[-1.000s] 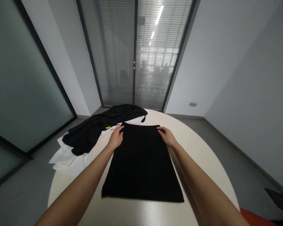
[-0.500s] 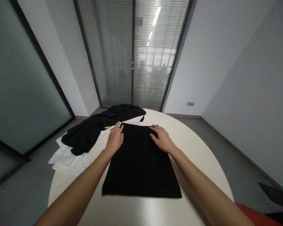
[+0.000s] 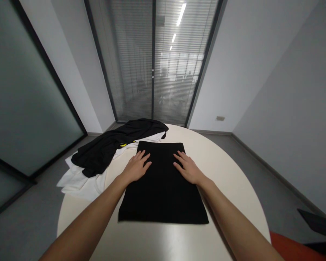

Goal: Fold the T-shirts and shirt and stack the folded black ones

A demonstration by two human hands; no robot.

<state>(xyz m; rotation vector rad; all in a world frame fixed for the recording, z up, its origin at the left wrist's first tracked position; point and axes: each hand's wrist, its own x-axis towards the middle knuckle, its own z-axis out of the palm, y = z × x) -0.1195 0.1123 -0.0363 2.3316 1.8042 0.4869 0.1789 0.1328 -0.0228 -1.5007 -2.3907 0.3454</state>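
A folded black garment lies flat as a rectangle in the middle of the round white table. My left hand rests flat on its left side, fingers spread and pointing away from me. My right hand lies flat on its right side, fingers also stretched out. Neither hand grips the cloth.
A crumpled black garment with a small yellow mark lies over white cloth at the table's left edge, hanging off it. Glass doors with blinds stand behind the table. An orange-red seat shows at the bottom right.
Both hands have slid from the garment's far corners back toward me and now lie flat on top of it. The far edge looks straighter.
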